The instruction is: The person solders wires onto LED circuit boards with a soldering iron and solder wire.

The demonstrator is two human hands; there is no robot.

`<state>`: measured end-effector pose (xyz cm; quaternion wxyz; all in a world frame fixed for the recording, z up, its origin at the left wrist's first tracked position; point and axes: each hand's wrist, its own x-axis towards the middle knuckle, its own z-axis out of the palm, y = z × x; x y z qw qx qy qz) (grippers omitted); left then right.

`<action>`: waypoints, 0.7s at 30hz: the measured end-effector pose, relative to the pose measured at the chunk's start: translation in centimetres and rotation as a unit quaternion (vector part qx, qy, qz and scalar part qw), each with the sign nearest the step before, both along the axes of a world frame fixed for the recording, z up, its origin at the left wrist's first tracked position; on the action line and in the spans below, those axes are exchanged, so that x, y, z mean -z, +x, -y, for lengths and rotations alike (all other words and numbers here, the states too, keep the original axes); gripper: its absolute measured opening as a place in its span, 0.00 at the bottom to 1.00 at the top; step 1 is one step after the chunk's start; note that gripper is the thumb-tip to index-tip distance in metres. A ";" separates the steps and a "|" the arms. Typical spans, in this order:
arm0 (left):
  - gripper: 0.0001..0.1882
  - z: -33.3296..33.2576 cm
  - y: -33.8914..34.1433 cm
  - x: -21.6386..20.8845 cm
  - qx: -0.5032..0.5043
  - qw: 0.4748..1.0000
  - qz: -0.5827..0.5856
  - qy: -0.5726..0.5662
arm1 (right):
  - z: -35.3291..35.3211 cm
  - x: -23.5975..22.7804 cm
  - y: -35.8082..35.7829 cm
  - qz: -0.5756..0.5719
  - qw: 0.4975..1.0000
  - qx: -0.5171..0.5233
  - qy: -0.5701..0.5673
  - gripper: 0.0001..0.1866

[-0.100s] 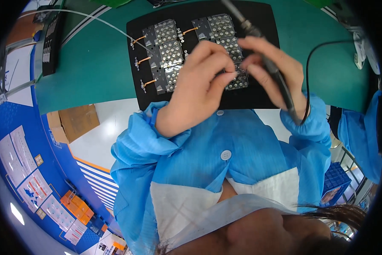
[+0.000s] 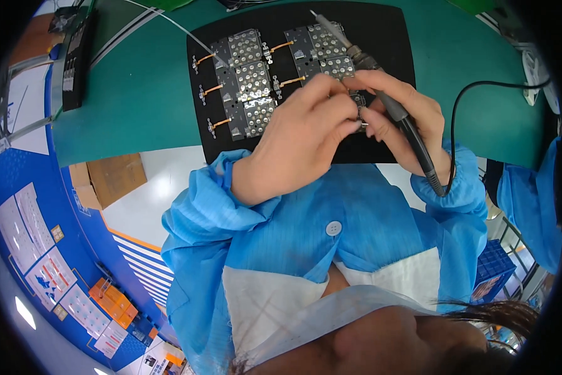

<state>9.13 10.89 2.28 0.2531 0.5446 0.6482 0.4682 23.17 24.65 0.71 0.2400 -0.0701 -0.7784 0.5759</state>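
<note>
Between the thumb and fingers of my right hand (image 2: 412, 119) lies a soldering iron (image 2: 412, 134), its pale tip pointing up and away to the left. My left hand (image 2: 306, 128) is closed in a pinch beside it, fingertips almost touching the right ones. Something small and shiny shows at the fingertips, too small to name. Both hands are over the right column of circuit boards (image 2: 298, 50), covering its near part. A left column of circuit boards (image 2: 223, 90) has rows of round silvery contacts. Orange flex cables (image 2: 213, 88) with small connectors stick out from the boards.
The boards lie on a black mat (image 2: 387, 37) on a green table (image 2: 131, 106). A thin whitish strand (image 2: 181, 28) reaches down to the left boards. The iron's black cable (image 2: 459, 100) loops off right. A dark strip (image 2: 77, 69) stands at the left.
Both hands have shifted a little to the right and closer together. The iron's tip has swung left and come fully into view. The whitish strand has moved.
</note>
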 end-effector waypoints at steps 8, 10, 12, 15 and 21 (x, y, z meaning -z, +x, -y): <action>0.11 3.5 -5.2 -0.9 0.020 0.969 -0.242 -0.042 | -0.8 0.3 -2.1 0.059 0.995 -0.081 -0.004 0.24; 0.07 4.0 -6.3 -0.1 -0.026 0.975 -0.219 -0.022 | -1.2 0.7 -3.0 0.081 0.993 -0.086 -0.021 0.23; 0.07 4.5 -7.3 0.2 -0.082 0.976 -0.197 -0.051 | -2.1 1.6 -3.9 0.039 0.996 -0.072 0.044 0.22; 0.06 4.6 -8.2 0.9 -0.161 0.966 -0.182 -0.083 | -3.5 1.7 -4.7 -0.002 0.993 -0.036 0.113 0.25; 0.06 3.7 -8.0 2.1 -0.177 0.959 -0.221 0.022 | -3.8 1.4 -4.8 0.037 0.989 -0.001 0.143 0.18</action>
